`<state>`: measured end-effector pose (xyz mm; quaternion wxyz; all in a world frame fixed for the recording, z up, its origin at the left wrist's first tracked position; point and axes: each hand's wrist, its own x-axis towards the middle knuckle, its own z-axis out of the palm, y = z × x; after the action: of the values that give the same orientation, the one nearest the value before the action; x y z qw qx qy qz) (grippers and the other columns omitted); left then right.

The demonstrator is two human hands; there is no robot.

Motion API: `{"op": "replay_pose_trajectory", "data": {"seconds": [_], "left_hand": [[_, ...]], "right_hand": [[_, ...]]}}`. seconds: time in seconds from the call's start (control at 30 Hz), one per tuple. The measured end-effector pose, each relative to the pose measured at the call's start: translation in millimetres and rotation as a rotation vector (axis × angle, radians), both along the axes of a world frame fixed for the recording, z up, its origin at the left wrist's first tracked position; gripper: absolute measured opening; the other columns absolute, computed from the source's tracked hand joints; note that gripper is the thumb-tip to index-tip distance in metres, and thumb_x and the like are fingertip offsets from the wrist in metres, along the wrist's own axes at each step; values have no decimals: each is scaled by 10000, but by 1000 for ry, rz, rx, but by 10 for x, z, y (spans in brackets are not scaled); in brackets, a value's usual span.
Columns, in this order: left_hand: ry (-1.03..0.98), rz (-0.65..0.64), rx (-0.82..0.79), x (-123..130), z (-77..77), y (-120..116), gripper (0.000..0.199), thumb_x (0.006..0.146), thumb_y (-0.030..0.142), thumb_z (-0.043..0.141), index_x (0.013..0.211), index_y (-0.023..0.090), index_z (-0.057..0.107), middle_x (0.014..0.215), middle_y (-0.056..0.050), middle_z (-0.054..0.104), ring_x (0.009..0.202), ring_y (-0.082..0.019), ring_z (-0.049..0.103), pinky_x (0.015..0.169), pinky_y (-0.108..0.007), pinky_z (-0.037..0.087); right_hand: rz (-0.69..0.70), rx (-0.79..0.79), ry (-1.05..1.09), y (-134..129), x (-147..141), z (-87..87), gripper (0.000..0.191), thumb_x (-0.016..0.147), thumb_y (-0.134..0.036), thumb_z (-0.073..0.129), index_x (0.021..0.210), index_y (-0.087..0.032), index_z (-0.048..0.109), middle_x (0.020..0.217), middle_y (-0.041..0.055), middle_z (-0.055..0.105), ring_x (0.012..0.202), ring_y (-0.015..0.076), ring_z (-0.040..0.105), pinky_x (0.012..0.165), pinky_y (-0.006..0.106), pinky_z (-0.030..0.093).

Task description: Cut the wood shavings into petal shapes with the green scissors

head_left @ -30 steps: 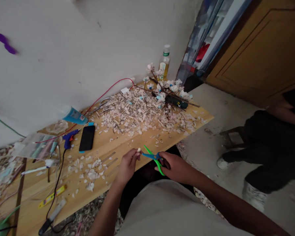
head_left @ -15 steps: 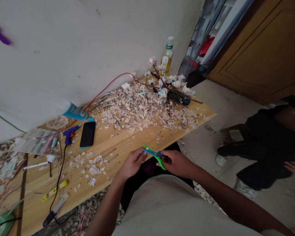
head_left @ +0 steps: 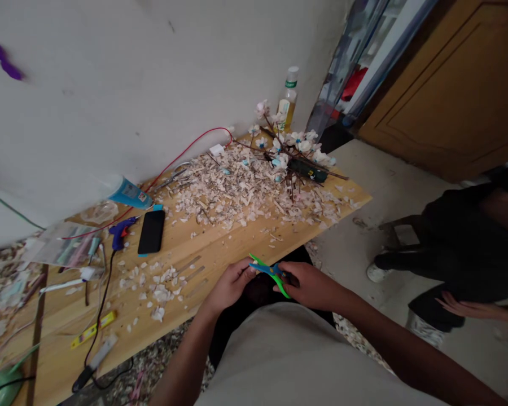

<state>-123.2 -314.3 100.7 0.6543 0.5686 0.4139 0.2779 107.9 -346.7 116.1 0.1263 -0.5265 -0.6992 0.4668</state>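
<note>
Scissors between hands | right hand gripping handles | left hand fingers pinched near blades

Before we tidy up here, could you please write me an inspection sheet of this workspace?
Surface: wooden table, strewn with pale flakes.
Job's things: green-and-blue scissors, blades at the left fingertips; any piece there is too small to tell.
Clutter: phone, glue gun, yellow cutter, leaning blue cup, flowering branches, bottle.
Hands: left hand pinched shut; right hand gripping the scissors.
Cables: black cord runs from the glue gun across the yellow cutter; red cord loops along the wall side.
Surroundings: seated person to the right, wooden door behind, more flakes on the floor.
</note>
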Motion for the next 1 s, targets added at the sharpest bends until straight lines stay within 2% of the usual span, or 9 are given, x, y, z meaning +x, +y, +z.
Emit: {"op": "replay_pose_trajectory", "data": {"seconds": [0.1,0.33,0.5,0.83,1.0], "left_hand": [[19,-10,37,-28,-26,2,328,898,463,564,766,181,666,678,-16,546,651,-150,453,631,-237,357],[49,-14,114,-66,54,30,348,939,434,501,747,182,647,744,-44,593,751,-175,532,738,-249,397],[85,-4,166,-105,48,32,322,953,397,484,778,184,650,774,-55,617,766,-179,556,740,-247,409],[179,64,247,-232,-13,30,313,969,374,457,778,191,625,797,-51,610,785,-172,550,744,-241,387],[251,79,248,-254,-7,46,345,974,409,432,754,184,573,765,-28,575,766,-162,524,736,-243,375]], "right_hand": [[16,48,-47,11,-10,20,200,852,-386,616,846,-190,581,774,8,619,659,136,504,602,246,323],[21,-1,7,53,-62,15,150,845,-342,616,848,-196,580,746,-6,608,648,137,504,598,240,327],[10,31,-26,68,-107,13,113,848,-305,605,817,-199,578,745,-10,611,654,136,502,601,240,310],[1,20,-15,111,-205,-60,161,864,-328,590,773,-196,601,714,-4,632,648,145,531,596,241,310],[-25,13,-6,133,-262,-110,104,846,-231,555,788,-187,629,718,5,649,644,142,531,592,238,305]]}}
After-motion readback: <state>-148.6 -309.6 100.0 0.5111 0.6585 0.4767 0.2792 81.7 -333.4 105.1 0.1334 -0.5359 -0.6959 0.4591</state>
